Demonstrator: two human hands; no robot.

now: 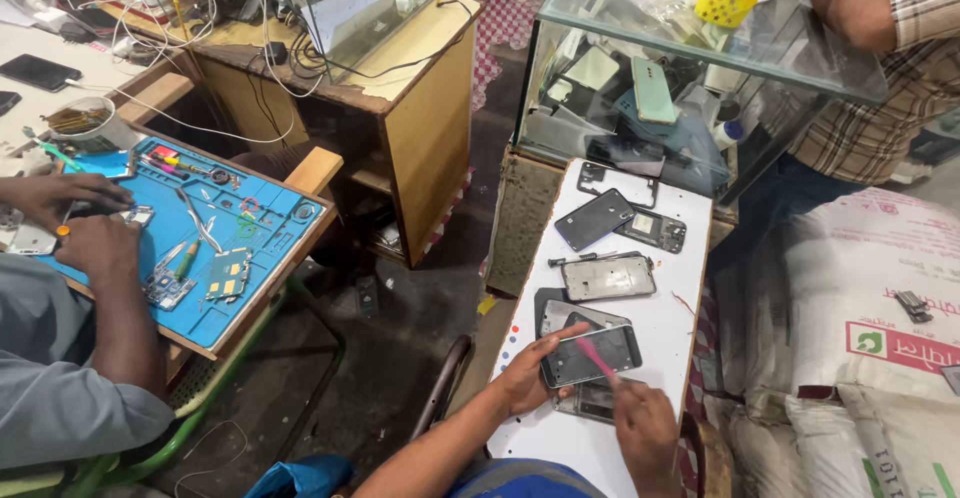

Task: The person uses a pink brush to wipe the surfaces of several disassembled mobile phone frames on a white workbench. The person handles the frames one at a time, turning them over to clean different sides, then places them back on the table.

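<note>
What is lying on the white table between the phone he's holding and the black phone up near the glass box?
In the head view, a silver phone frame lies between the held phone and the black phone on the white table.

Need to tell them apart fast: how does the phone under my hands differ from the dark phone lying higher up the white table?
The held phone is steadied by the left hand with a pink tool on it; the dark phone lies untouched. The held one shows a glossy grey face, the other a matte back. Both lie flat and tilted.

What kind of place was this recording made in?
Most likely a small phone repair shop. The left hand steadies a phone while the right hand works a pink tool; a blue repair mat and a glass case of phones stand nearby.
</note>
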